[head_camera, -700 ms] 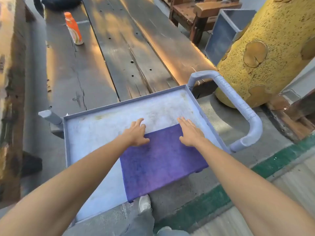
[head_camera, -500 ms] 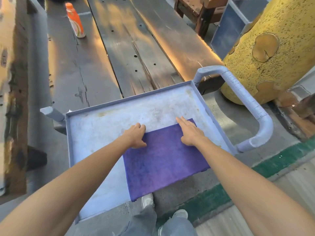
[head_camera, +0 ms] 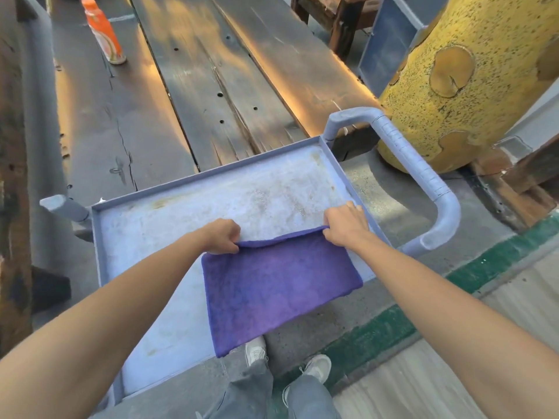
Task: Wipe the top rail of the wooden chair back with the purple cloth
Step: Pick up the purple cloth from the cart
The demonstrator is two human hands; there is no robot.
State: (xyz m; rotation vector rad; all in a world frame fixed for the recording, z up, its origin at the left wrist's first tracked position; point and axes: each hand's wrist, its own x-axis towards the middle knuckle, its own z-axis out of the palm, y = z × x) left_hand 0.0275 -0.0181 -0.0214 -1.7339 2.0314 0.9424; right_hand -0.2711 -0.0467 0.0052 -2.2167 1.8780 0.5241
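Left hand (head_camera: pixel 222 235) and right hand (head_camera: pixel 343 226) each pinch a far corner of the purple cloth (head_camera: pixel 278 285), lifting it off the grey cart tray (head_camera: pixel 181 213), frame centre, likely for wiping.

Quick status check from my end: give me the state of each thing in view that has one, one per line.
purple cloth: spread on the cart tray, far edge lifted, near corner hanging over the tray's edge
left hand: pinching the cloth's far left corner
right hand: pinching the cloth's far right corner
cart tray: stained, holds only the cloth
orange bottle: upright on the wooden planks, untouched
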